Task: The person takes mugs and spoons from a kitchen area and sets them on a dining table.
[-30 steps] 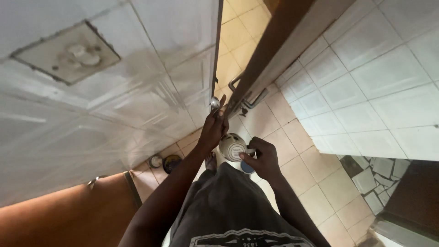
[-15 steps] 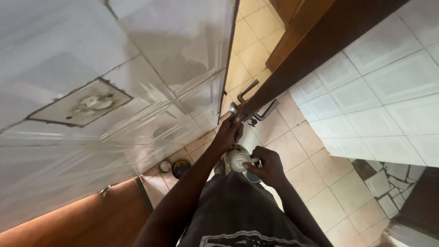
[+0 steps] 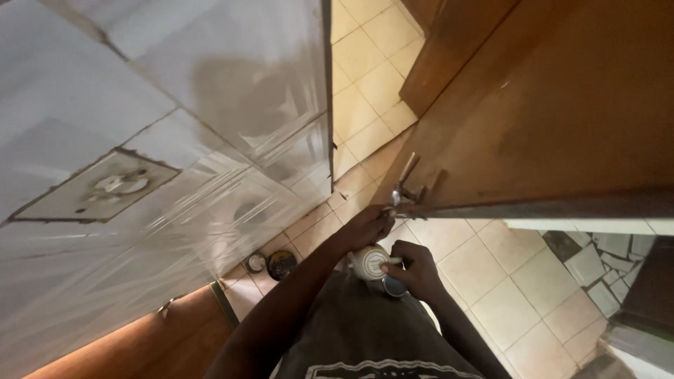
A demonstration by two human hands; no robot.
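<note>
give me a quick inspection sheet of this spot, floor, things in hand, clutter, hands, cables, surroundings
surface: beige tiled floor, bare where it shows
job's things: white round ceramic mug; brown wooden door with metal lever handle
clutter: two small round tins on the floor by the wall
hands: left hand at the door edge below the handle; right hand gripping the mug
cables: nothing seen
surroundings: white tiled wall with a wall socket plate; broken-stone paving at the right

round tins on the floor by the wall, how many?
2. A smaller pale tin sits at the foot of the tiled wall, and a darker tin lies just right of it, beside the left forearm. More may be hidden behind the person's body.
</note>
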